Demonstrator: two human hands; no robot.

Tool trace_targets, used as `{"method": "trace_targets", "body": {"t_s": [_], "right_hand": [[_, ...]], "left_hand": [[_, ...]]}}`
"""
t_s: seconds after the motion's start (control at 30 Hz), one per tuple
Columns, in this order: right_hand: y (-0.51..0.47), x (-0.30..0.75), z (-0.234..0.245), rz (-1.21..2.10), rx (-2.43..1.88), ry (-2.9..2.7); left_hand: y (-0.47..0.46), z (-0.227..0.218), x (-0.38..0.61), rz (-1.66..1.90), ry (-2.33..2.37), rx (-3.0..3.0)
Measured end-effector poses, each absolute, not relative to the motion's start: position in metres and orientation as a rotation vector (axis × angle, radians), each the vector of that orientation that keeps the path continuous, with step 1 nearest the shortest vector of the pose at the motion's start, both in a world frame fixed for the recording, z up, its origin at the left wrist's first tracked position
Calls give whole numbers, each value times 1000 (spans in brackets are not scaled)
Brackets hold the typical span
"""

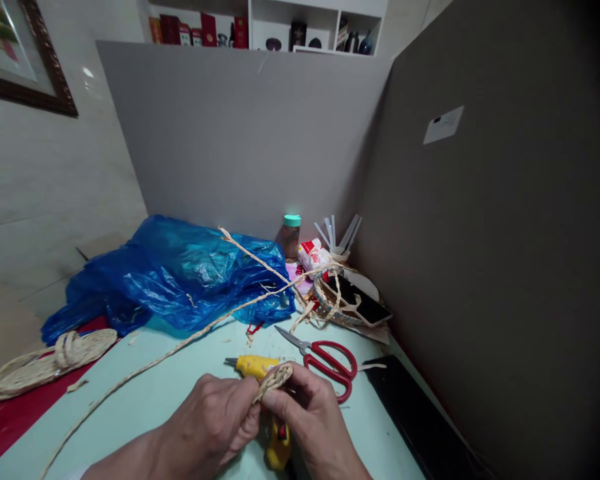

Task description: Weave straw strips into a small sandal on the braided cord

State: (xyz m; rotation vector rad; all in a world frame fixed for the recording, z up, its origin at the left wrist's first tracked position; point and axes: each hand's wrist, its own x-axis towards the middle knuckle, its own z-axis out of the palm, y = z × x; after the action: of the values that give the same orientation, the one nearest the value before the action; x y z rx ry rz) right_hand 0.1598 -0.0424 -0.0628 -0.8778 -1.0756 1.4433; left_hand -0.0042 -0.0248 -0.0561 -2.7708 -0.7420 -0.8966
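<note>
Woven sandal [55, 361]: at far left, sole down, strap upward.
Blue plastic bag [180, 273]: crumpled, on the pale green surface [110, 427].
Twisted straw cord [183, 344]: runs diagonally across the surface and over the bag's edge.
Left hand [215, 413]: fingers closed, gripping the lower end of the braid.
Yellow glue gun [254, 365]: beneath the hands, partly hidden.
Straw braid [276, 380]: raised between both hands.
Right hand [310, 407]: pinching the braid's upper end.
Red-handled scissors [334, 363]: just beyond the right hand, blades pointing away.
</note>
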Motion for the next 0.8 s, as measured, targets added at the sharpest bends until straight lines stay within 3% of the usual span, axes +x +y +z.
{"method": "trace_targets", "body": {"t_s": [0.33,0.6,0.8], "right_hand": [[-40,162,-67,1443,-885,-1069],[-31,185,-60,1303,-912,-975],[-30,191,-49,1264,-930,-1082]], "left_hand": [[-19,-68,-3,-1009,-907,-2976],[-24,-51,1,-1065,-1797,-3356],[-12,-53,1,-1575,-2402,-3116]]}}
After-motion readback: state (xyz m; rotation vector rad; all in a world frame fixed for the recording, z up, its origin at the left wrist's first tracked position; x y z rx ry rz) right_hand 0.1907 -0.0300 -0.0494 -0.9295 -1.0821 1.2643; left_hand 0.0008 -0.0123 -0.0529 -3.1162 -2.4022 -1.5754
